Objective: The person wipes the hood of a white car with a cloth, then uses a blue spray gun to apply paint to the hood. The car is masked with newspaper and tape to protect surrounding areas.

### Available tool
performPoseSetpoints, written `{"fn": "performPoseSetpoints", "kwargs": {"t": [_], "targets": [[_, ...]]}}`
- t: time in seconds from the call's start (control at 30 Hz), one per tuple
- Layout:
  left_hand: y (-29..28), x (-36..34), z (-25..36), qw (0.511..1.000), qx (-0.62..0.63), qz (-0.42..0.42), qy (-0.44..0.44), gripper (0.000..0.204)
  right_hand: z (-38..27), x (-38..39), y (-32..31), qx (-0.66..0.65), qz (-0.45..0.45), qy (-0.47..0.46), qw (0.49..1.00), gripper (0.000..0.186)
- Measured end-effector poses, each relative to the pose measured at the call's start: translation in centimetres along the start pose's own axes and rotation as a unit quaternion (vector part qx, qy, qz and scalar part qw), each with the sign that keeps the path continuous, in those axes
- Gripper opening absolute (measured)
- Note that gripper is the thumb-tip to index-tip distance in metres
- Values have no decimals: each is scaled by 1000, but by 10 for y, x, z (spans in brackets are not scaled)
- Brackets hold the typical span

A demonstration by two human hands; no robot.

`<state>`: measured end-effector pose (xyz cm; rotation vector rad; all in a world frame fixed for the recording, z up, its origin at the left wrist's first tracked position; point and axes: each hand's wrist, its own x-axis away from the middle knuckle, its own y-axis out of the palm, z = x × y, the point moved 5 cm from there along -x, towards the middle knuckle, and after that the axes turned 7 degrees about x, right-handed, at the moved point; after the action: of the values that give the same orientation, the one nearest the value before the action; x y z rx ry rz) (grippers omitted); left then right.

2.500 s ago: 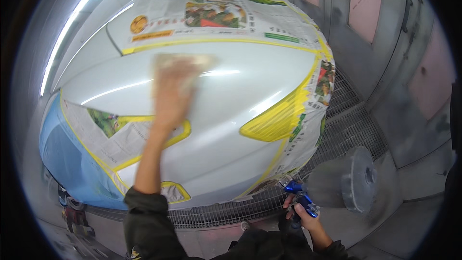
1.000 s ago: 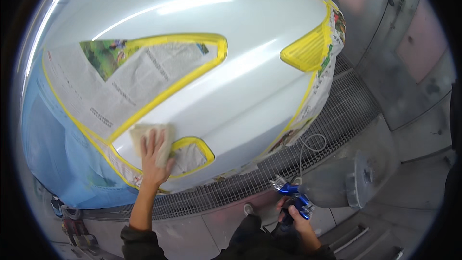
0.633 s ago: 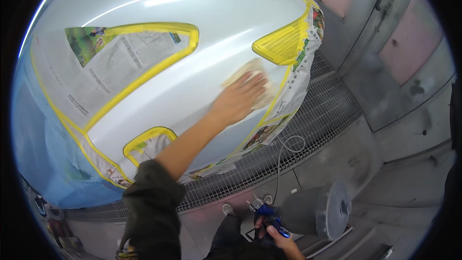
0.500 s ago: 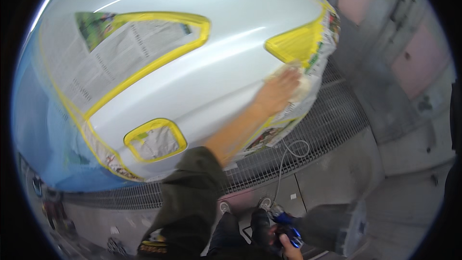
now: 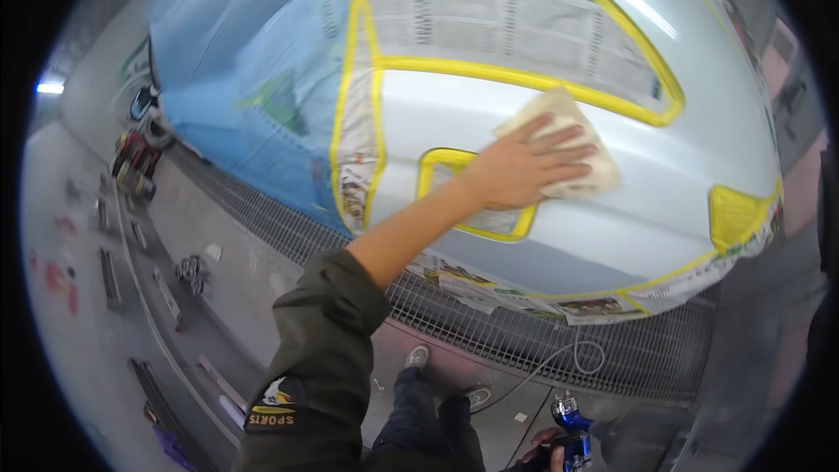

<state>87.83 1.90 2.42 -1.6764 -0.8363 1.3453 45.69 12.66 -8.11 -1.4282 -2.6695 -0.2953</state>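
Left hand [image 5: 516, 170] spread flat on a beige folded cloth [image 5: 568, 144] against the pale silver masked car panel [image 5: 612, 218], right hand [image 5: 551, 453] low down, gripping a blue spray gun [image 5: 572, 433].

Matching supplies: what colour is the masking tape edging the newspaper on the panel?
Yellow: the masking tape shows best in the head view.

Pale silver car body [image 5: 559, 114], yellow masking tape [image 5: 524, 80], blue plastic sheet [image 5: 236, 79], beige cloth [image 5: 564, 135]
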Motion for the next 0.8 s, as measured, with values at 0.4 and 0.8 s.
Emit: {"fn": "performPoseSetpoints", "kwargs": {"t": [0.4, 0.8], "targets": [[21, 210, -39, 916, 12, 211, -342, 54, 25, 8, 43, 91, -178, 192, 961, 40], [162, 238, 77, 940, 120, 141, -288, 72, 24, 4, 44, 128, -146, 135, 972, 49]]}}
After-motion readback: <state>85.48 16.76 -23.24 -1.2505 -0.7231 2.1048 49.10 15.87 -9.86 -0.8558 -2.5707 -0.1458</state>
